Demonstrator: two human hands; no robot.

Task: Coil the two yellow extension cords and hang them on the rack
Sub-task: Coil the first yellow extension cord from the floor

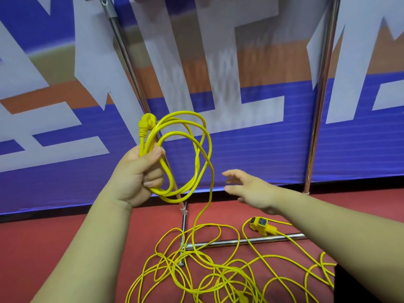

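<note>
Down at our feet lies most of the job: a loose yellow tangle (207, 274) sprawls over the red floor (65, 237) and drapes across the rack's chrome base bar (251, 239). We judge this early going, with one coil begun, the rest uncoiled, and nothing hung that we can see. We cannot separate the heap into its two cords. We count one socket block (262, 227) just beyond the bar, and at the bottom edge there may be a second plug, too blurred to call.

A single strand climbs from the pile into the coil (188, 149), which has three or four loops by our count. The left hand (137, 176) has its fingers wrapped tight round that bundle, and one plug (146, 124) pokes up above the fist. The right hand (251, 190) holds nothing, its fingers spread and loose just beside the hanging strand, likely about to draw the next loop.

Further back we count two upright rack poles (129, 62), both bare, in front of a blue banner (262, 149).
</note>
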